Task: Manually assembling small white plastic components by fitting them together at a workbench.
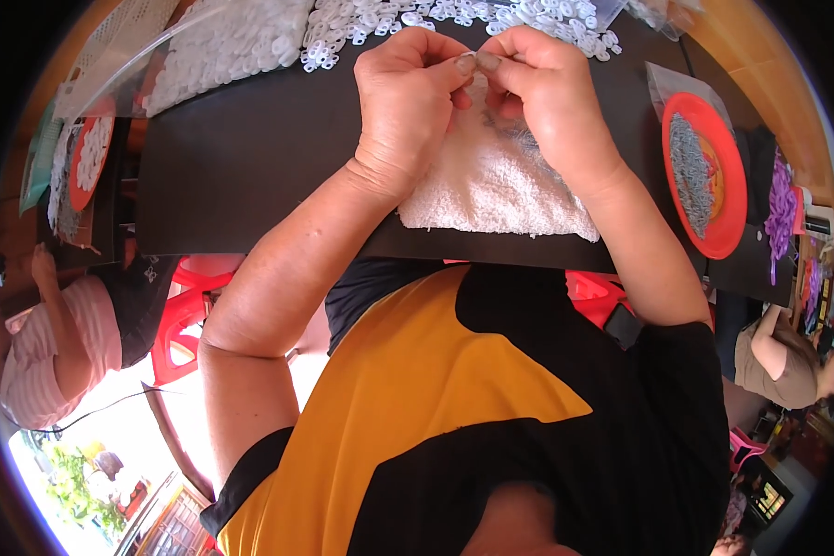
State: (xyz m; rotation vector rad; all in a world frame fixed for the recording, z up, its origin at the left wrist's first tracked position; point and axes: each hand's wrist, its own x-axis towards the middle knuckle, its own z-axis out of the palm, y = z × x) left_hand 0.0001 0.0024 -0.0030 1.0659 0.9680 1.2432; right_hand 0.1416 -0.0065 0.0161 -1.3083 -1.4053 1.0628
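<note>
My left hand (406,97) and my right hand (554,107) meet over the far part of the table, thumbs and forefingers pinched tip to tip. Between those fingertips is something small, mostly hidden, with only a whitish speck showing. Under the hands a white terry towel (496,199) lies on the dark table (250,176). Small grey pieces (526,141) rest on the towel, partly covered by my right hand. Just beyond my fingers spreads a heap of small white plastic pieces (371,20) with holes in them.
A clear bag of white pieces (236,56) lies at the back left. To the right stands a red plastic bowl (730,199) holding grey pieces (690,176). One person (60,357) sits at the left, another (778,357) at the right. A red stool (178,320) shows below the table edge.
</note>
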